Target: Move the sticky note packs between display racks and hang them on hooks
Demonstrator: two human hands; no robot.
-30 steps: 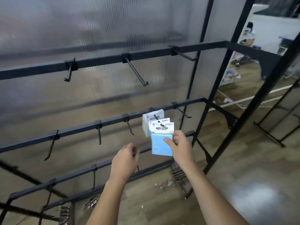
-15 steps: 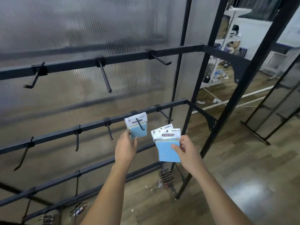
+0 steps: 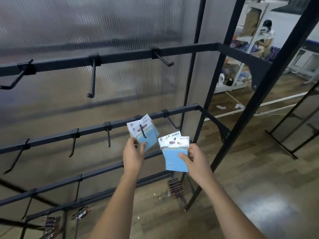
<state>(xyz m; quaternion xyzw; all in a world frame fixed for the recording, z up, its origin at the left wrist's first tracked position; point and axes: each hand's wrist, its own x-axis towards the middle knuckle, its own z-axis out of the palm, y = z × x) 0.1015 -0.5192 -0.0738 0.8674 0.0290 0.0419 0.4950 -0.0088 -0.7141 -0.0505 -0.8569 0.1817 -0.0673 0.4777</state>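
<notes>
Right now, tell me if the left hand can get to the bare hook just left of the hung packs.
Probably yes. The left hand pinches the hung packs, and the bare hook juts from the same bar beside them, with nothing between.

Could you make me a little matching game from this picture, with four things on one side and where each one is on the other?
Things:
1. left hand
2. right hand
3. spare hooks
4. top-rail middle hook

Places:
A. lying on the floor by the rack's foot
B. holding a fanned bunch of packs
C. bare, nothing hanging
D. at the pack on the hook, middle rail

Pairs: 1-D, 2-B, 3-A, 4-C
</notes>
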